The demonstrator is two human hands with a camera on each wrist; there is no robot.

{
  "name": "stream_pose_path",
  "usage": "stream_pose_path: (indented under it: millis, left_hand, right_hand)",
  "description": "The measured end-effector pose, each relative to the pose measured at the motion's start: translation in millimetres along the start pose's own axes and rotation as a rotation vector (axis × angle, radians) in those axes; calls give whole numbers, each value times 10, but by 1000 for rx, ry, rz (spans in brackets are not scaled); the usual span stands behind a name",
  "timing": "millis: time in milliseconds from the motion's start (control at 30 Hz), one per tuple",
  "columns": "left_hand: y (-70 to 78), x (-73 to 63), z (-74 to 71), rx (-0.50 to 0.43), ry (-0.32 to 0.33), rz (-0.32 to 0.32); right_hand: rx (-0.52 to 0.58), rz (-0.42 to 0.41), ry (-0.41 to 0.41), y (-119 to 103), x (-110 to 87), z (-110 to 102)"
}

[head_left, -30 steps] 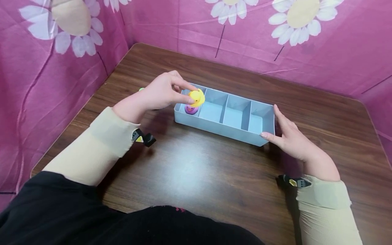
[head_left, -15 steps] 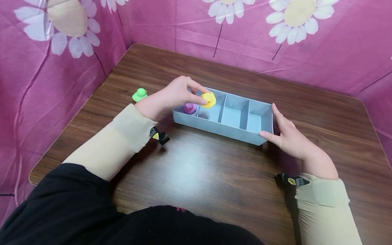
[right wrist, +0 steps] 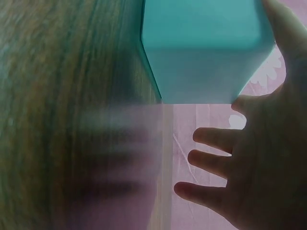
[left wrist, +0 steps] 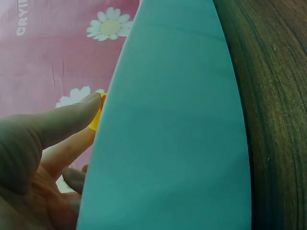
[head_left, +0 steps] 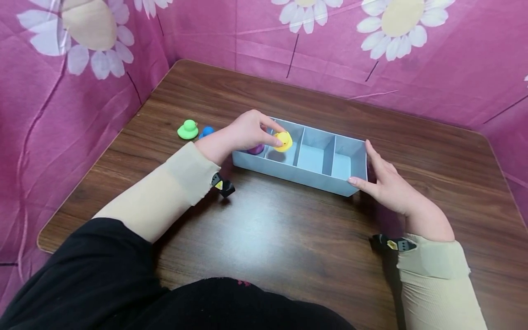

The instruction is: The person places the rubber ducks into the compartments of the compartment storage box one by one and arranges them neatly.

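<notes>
Pinched between the thumb and index finger of my left hand (head_left: 247, 132) is a yellow rubber duck (head_left: 283, 142), held low over the second compartment from the left of a light blue divided box (head_left: 294, 173). A purple rubber duck (head_left: 256, 149), partly hidden by that hand, sits in the leftmost compartment. My right hand (head_left: 389, 188) holds the box's right end, thumb at the near corner and index finger at the far one. In the left wrist view the box wall (left wrist: 168, 115) hides most of the yellow duck (left wrist: 95, 120). The right wrist view has the other fingers (right wrist: 211, 163) spread apart.
On the wooden table (head_left: 255, 247), left of the box, are a green rubber duck (head_left: 188, 130) and a blue one (head_left: 207, 131) partly covered by the left wrist. A pink cloth (head_left: 264, 46) with daisies hangs behind and to the left.
My left hand has carried the yellow duck right, from above the leftmost compartment to the second, and lowered it slightly. The green and blue ducks have come into sight. The right hand stays put.
</notes>
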State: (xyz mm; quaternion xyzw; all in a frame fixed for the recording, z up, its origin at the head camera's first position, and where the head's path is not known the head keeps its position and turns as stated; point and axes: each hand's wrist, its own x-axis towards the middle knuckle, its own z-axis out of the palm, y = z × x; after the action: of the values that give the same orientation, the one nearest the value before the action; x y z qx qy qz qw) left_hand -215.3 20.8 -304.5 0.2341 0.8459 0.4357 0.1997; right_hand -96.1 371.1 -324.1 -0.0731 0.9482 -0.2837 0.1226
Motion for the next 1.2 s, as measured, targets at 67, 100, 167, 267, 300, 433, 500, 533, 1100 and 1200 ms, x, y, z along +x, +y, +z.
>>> stream_pose_path:
  millis: [67, 100, 167, 267, 300, 433, 500, 533, 1100, 1200]
  left_hand:
    - [2, 17, 12, 19, -4, -12]
    - [3, 26, 17, 26, -5, -18]
    - [-1, 40, 28, 35, -11, -30]
    - [6, 56, 40, 54, -26, -45]
    - [9, 59, 43, 58, -31, -50]
    - [34, 66, 59, 86, -45, -62]
    - [48, 67, 69, 108, -46, -69]
    - [55, 68, 73, 124, -47, -75]
    - [180, 141, 204, 335, -69, -143]
    - [191, 145, 219, 345, -69, -136]
  right_hand:
    - [0, 0, 0, 2, -2, 1]
    - [0, 0, 1, 3, -3, 2]
    - [-2, 3, 2, 10, -2, 5]
    - [3, -8, 5, 19, 4, 2]
    - [5, -17, 7, 27, 8, 1]
    - [10, -31, 13, 49, 15, -3]
    - [11, -32, 13, 45, 11, -6]
    - [11, -27, 11, 40, 9, -8]
    - [25, -17, -19, 73, 30, -127]
    - [24, -11, -23, 73, 31, -138]
